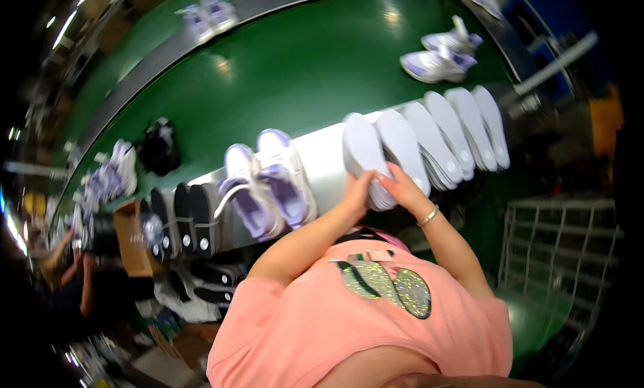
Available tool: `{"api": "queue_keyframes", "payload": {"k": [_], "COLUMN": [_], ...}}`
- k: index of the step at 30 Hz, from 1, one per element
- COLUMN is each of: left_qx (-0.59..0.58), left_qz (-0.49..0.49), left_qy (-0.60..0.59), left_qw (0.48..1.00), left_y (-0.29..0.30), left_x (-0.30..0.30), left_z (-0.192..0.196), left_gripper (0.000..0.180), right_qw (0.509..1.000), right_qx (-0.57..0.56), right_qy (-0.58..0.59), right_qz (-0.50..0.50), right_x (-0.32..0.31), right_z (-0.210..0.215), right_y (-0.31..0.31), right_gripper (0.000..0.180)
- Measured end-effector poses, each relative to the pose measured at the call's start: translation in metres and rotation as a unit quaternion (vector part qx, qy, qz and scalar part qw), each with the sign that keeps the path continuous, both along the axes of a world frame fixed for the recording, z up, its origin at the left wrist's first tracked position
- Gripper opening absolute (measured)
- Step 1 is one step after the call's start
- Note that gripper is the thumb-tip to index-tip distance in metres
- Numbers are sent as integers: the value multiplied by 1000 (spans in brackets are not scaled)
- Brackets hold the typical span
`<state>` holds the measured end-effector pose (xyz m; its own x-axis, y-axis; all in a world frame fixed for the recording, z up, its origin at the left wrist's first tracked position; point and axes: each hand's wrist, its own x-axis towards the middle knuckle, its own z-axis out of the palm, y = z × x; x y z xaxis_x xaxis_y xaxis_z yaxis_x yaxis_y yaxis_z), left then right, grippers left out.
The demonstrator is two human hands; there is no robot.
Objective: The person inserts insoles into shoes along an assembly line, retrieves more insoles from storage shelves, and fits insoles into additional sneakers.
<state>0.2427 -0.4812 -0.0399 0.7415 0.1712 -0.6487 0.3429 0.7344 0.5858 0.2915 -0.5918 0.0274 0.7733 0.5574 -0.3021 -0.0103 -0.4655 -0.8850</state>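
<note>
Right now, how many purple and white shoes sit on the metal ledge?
2: one shoe farther left, another shoe beside it, both left of the left hand.

hands: 2 | pale insole stacks: 6 | dark insole stacks: 3+ | nearest shoes: 2 | bracelet: 1

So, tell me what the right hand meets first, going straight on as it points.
The right hand would likely meet the leftmost pale insole stack, apparently touching it now; depth is unclear.
</note>
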Motion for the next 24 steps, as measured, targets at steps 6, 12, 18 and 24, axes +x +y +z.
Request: {"api": "queue_keyframes", "payload": {"k": [6, 12, 18, 24], "left_qx": [157, 185, 269, 292], "left_qz": [-54, -51, -91, -134], "left_qy": [209, 204, 209, 163], "left_qw": [964, 960, 936, 933], "left_y": [-21, -20, -15, -5], "left_x": [5, 7, 19, -9], "left_z": [-9, -5, -6, 28], "left_gripper": [92, 88, 83, 78], "right_qw": [976, 925, 951, 984], "right_qx": [-50, 87, 124, 54], "right_qy": [207, 365, 280, 159], "right_qz": [-38, -62, -33, -54], "right_x": [21, 21, 16, -7], "right_z": [-42, -50, -68, -49], "right_y": [-2, 11, 8, -23], "right_gripper": [40, 37, 34, 40]}}
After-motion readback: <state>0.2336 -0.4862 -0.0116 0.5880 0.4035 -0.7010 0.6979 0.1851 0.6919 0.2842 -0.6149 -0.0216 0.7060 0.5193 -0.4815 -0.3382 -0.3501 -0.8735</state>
